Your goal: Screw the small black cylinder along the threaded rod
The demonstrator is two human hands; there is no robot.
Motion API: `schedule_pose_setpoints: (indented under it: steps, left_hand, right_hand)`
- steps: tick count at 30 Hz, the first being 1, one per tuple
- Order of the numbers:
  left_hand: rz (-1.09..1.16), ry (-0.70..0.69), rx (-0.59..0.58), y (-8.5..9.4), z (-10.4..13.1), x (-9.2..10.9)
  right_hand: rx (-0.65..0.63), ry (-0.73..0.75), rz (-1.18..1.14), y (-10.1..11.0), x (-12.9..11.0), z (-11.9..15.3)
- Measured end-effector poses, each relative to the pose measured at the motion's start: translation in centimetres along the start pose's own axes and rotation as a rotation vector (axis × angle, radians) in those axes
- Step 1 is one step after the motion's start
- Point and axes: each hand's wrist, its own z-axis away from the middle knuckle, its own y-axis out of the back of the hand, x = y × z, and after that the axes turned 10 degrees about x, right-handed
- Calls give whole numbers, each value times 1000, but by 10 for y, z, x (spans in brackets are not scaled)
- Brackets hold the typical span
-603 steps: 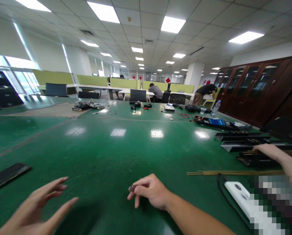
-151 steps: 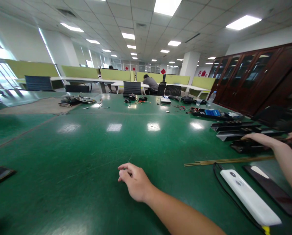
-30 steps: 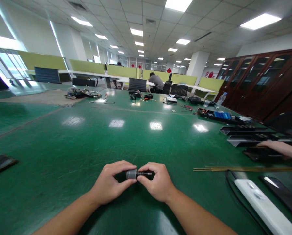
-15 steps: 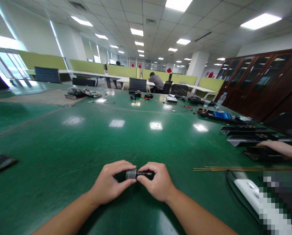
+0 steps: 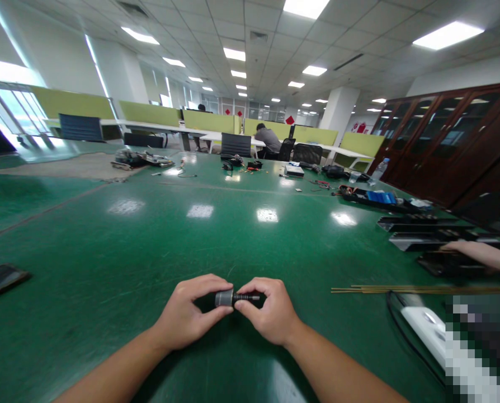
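A small dark part with a grey cylindrical body and a thin ribbed shaft [image 5: 223,298] lies level between my two hands, just over the green table [image 5: 157,240]. Thumb and fingers of my left hand [image 5: 191,308] pinch the thick grey body from the left. My right hand [image 5: 270,310] pinches the part where the shaft joins the body, and the shaft's tip points right into the hollow of that hand. The exact kind of part is too small to make out.
Brass-coloured rods [image 5: 367,289] and a white power strip [image 5: 424,322] lie to the right. Another person's hand [image 5: 476,254] rests by black metal channels [image 5: 418,242]. A dark phone-like slab [image 5: 2,280] lies at far left. Tools and a plastic bottle [image 5: 379,170] stand farther back.
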Motion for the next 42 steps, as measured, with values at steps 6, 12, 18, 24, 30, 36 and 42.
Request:
schedule_pose_setpoints:
  steps: [6, 12, 18, 24, 30, 36, 42]
  left_hand:
    - [-12, -6, 15, 0, 1, 0]
    - [-16, 4, 19, 0, 1, 1]
    - [-13, -4, 15, 1, 0, 1]
    - [-8, -3, 8, 0, 0, 1]
    - [-12, 1, 15, 2, -1, 2]
    - [-8, 10, 13, 2, 0, 1]
    - [-7, 19, 9, 1, 1, 0]
  right_hand:
    - [-1, 0, 2, 0, 1, 0]
    - [-2, -8, -4, -1, 2, 0]
    - [0, -17, 3, -1, 2, 0]
    - [2, -17, 5, -1, 1, 1]
    - [6, -24, 8, 0, -1, 0]
    - [2, -37, -6, -1, -1, 0]
    - [9, -54, -10, -3, 1, 0]
